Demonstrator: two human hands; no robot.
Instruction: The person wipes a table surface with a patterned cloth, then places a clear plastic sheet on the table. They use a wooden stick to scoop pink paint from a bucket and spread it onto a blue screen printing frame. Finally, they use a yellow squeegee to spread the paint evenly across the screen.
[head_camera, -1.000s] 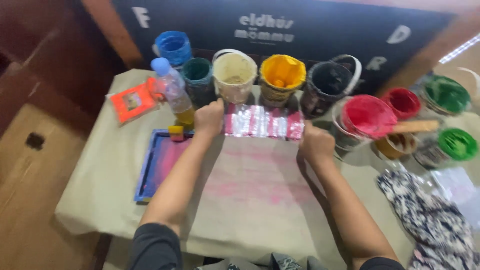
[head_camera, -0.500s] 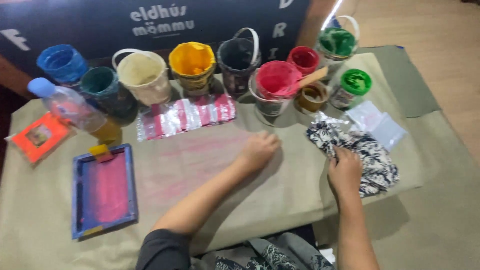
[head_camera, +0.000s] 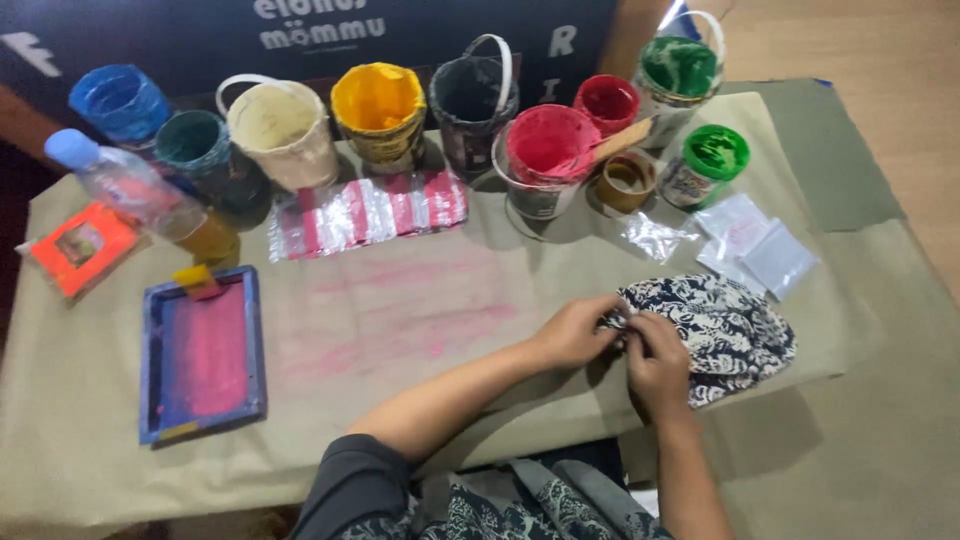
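Observation:
A crumpled dark cloth with a white pattern (head_camera: 720, 335) lies on the right of the paper-covered table (head_camera: 90, 440). My left hand (head_camera: 575, 332) pinches its left edge. My right hand (head_camera: 658, 358) grips the same edge just beside it, fingers closed on the fabric. A striped pink and white plastic-covered sheet (head_camera: 365, 213) lies flat near the paint pots. A pink smear marks the paper in the middle. To the left rests a blue-framed printing screen (head_camera: 203, 355) with a pink mesh.
A row of paint pots lines the far edge: blue (head_camera: 120, 103), teal, cream (head_camera: 280, 130), yellow (head_camera: 380, 110), black (head_camera: 472, 100), pink (head_camera: 550, 150), red, two green. A plastic bottle (head_camera: 135, 190), an orange card (head_camera: 82, 248) and small clear bags (head_camera: 750, 240) lie about.
My left hand has moved from the middle of the paper to the patterned cloth, joining my right hand there. The view has shifted slightly right.

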